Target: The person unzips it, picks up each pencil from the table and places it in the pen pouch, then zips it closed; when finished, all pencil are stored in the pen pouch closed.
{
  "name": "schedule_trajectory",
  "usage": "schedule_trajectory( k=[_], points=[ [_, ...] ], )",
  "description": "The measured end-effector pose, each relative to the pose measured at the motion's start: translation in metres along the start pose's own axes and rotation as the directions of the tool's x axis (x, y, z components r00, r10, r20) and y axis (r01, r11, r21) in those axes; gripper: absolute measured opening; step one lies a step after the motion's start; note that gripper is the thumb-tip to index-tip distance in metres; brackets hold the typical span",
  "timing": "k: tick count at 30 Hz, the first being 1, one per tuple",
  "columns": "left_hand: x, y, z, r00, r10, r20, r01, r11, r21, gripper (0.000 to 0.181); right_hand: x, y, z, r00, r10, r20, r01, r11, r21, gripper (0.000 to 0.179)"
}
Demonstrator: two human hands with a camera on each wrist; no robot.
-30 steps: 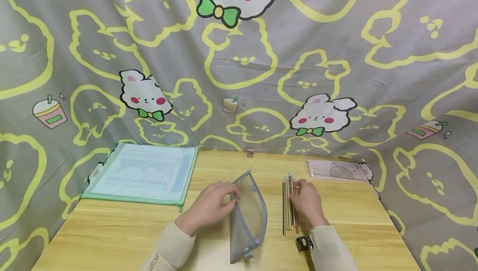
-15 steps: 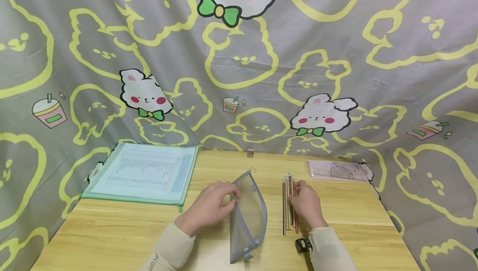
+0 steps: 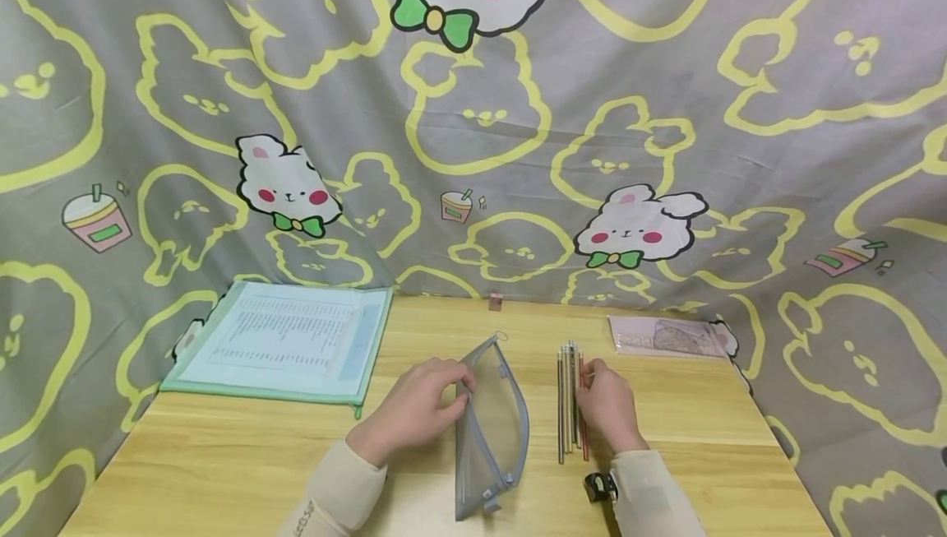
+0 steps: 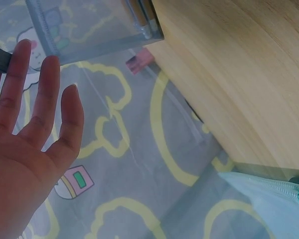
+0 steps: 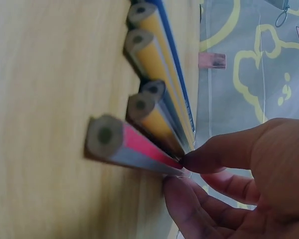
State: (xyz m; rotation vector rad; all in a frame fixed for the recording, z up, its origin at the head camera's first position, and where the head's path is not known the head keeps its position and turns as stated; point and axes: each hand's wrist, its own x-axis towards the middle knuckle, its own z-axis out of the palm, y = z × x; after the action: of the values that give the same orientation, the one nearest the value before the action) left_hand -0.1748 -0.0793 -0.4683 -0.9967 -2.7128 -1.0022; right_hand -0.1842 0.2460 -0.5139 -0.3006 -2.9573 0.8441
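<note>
My left hand [image 3: 416, 405] pinches the left rim of a grey see-through zipper pouch [image 3: 473, 475], whose mouth gapes toward the right. In the left wrist view the fingers [image 4: 45, 104] reach up to the pouch's edge. On the table to the right lies a row of several pencils [image 3: 567, 414], side by side and pointing away from me. At the row's right end my right hand [image 3: 612, 407] pinches a red-and-grey pencil [image 5: 144, 144] between thumb and fingers. The right wrist view shows the pencils' flat, unsharpened ends, with yellow and dark ones beside the red one.
A mint-edged zipper folder [image 3: 281, 340] with a printed sheet lies at the back left. A flat, clear packet [image 3: 666, 335] is at the back right. A grey cartoon-print curtain [image 3: 510, 192] rises behind the wooden table [image 3: 703, 471], and a small pink tab [image 3: 496, 302] sits at its back edge.
The pencils have shifted very slightly left at my right hand. My left hand and the pouch have stayed put.
</note>
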Motion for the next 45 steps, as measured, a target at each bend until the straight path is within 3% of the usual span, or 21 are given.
schedule_trajectory(
  k=[8,17,24,28,34,45],
  points=[
    [0.001,0.001,-0.001,1.000,0.011,-0.011,-0.011,1.000,0.022,0.014,-0.001,0.000,-0.001,1.000,0.023,-0.002,-0.023,1.000,-0.015,0.032],
    [0.001,0.000,0.000,1.000,0.005,-0.008,-0.005,1.000,0.027,0.015,-0.002,0.005,-0.003,0.998,0.065,0.014,-0.066,0.996,0.057,0.034],
    [0.002,0.001,0.000,1.000,0.001,0.001,-0.001,1.000,0.026,0.015,-0.005,-0.008,-0.014,0.998,0.047,0.034,-0.051,0.991,0.121,0.035],
    [0.002,0.001,0.000,1.000,0.005,-0.002,-0.005,1.000,0.025,0.015,-0.010,-0.025,-0.020,0.998,0.041,0.047,-0.051,0.970,0.238,0.031],
    [0.002,0.001,0.000,1.000,0.007,-0.002,-0.007,1.000,0.022,0.015,-0.026,-0.057,-0.027,0.994,0.028,0.107,-0.072,0.900,0.429,0.032],
    [0.002,0.001,0.000,1.000,0.006,-0.002,-0.006,1.000,0.006,0.013,-0.054,-0.103,-0.031,0.985,-0.108,0.136,0.020,0.850,0.526,0.029]
  ],
)
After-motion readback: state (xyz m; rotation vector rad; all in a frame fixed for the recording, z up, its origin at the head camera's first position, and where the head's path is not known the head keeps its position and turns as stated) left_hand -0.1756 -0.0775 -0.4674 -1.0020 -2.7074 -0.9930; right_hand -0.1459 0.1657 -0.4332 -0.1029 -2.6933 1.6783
